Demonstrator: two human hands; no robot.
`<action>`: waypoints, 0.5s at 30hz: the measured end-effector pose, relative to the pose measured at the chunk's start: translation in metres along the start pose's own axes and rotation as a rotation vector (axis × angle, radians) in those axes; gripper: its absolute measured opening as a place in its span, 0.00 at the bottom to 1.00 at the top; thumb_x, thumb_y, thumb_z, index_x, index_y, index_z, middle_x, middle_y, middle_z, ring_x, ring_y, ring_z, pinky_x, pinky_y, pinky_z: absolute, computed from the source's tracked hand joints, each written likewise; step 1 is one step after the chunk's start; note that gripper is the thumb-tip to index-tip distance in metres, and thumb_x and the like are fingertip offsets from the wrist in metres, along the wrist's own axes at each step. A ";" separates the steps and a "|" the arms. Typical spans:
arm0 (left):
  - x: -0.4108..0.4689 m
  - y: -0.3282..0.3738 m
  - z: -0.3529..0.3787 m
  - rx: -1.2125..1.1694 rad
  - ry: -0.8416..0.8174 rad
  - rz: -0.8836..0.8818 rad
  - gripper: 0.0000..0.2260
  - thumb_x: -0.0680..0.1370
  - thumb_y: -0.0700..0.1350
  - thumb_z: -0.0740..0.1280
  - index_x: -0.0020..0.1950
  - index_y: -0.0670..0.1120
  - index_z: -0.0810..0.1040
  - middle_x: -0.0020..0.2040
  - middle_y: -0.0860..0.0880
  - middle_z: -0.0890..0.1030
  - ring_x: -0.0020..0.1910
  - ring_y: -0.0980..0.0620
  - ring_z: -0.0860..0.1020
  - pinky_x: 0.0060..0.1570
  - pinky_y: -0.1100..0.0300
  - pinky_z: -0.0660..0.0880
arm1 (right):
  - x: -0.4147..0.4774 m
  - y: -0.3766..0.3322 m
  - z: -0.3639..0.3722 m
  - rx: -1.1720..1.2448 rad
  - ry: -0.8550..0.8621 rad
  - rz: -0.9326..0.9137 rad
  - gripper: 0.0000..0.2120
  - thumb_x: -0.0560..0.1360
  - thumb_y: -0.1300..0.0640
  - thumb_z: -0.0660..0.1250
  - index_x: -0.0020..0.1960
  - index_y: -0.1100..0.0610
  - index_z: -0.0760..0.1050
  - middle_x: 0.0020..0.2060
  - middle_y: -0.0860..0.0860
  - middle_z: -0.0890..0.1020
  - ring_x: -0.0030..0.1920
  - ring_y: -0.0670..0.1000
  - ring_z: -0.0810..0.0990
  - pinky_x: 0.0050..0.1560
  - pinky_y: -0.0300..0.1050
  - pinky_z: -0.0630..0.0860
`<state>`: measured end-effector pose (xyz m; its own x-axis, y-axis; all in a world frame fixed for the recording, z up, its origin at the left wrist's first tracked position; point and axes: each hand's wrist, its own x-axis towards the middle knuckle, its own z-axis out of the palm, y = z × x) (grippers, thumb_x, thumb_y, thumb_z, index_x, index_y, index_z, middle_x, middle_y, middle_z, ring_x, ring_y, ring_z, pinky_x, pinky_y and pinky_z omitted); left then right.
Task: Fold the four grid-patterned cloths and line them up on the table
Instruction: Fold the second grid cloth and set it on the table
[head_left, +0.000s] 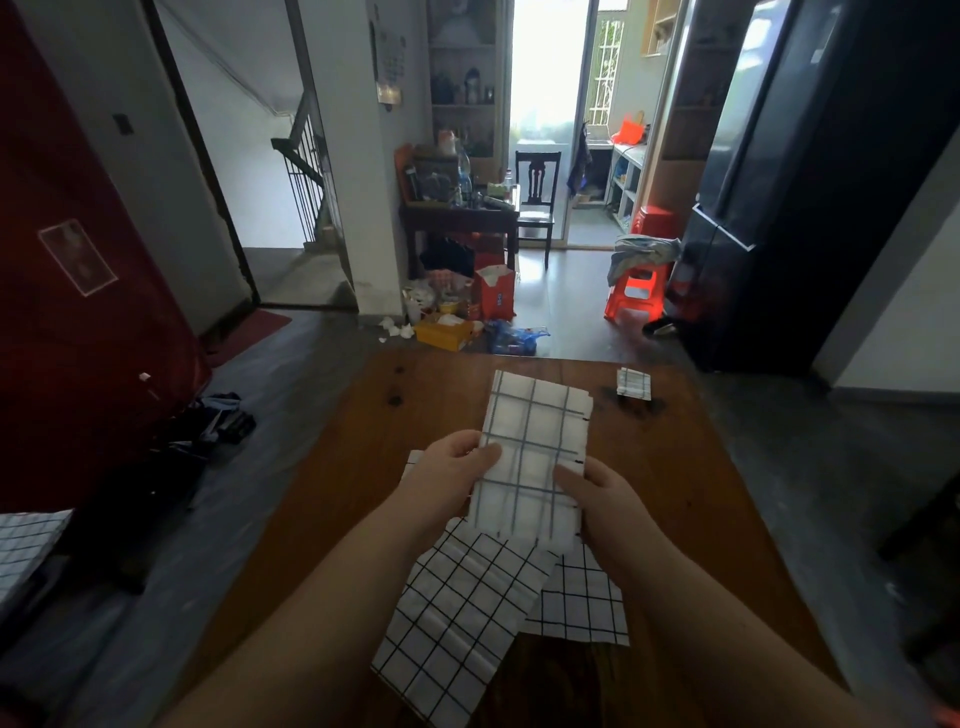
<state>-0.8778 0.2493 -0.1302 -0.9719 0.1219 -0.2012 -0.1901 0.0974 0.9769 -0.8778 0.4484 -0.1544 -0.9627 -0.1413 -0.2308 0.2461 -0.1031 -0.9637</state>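
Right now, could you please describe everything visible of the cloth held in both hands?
The held cloth is white, thin-looking fabric with a wide blue-grey grid, folded into a long narrow strip running away from the person. The left hand pinches its left edge and the right hand its right edge, thumbs on top. Its near end overlaps black-gridded cloths on the wooden table.

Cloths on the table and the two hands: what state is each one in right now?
Blue-grid cloth: folded into a long strip, held by both hands.
Left hand: grips the strip's left edge.
Right hand: grips its right edge.
Near black-grid cloth: lies open and creased, not folded.
Second black-grid cloth: lies flat, partly under the near one.
Small cloth: folded up, at the table's far right.
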 end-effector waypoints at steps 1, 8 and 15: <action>-0.001 0.001 0.000 -0.001 -0.011 -0.009 0.12 0.82 0.50 0.65 0.57 0.43 0.81 0.55 0.38 0.83 0.50 0.40 0.82 0.53 0.46 0.79 | -0.001 -0.001 -0.001 0.011 0.009 0.005 0.10 0.81 0.56 0.66 0.61 0.57 0.79 0.52 0.56 0.86 0.51 0.57 0.86 0.50 0.56 0.83; -0.004 0.002 -0.001 0.019 -0.050 -0.018 0.12 0.80 0.51 0.66 0.57 0.46 0.82 0.56 0.38 0.83 0.55 0.37 0.82 0.60 0.36 0.77 | -0.003 -0.008 -0.006 -0.031 0.034 -0.006 0.10 0.81 0.54 0.65 0.59 0.55 0.80 0.52 0.55 0.86 0.53 0.59 0.85 0.56 0.62 0.81; -0.005 0.008 -0.005 -0.041 -0.090 -0.020 0.10 0.84 0.41 0.62 0.61 0.44 0.81 0.56 0.41 0.85 0.55 0.41 0.84 0.54 0.44 0.82 | -0.009 -0.025 -0.017 -0.171 -0.014 -0.092 0.08 0.81 0.59 0.64 0.57 0.57 0.80 0.47 0.53 0.87 0.45 0.53 0.87 0.40 0.43 0.83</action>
<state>-0.8748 0.2447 -0.1205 -0.9517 0.2090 -0.2248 -0.2169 0.0603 0.9743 -0.8775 0.4689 -0.1309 -0.9782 -0.1532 -0.1401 0.1335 0.0528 -0.9896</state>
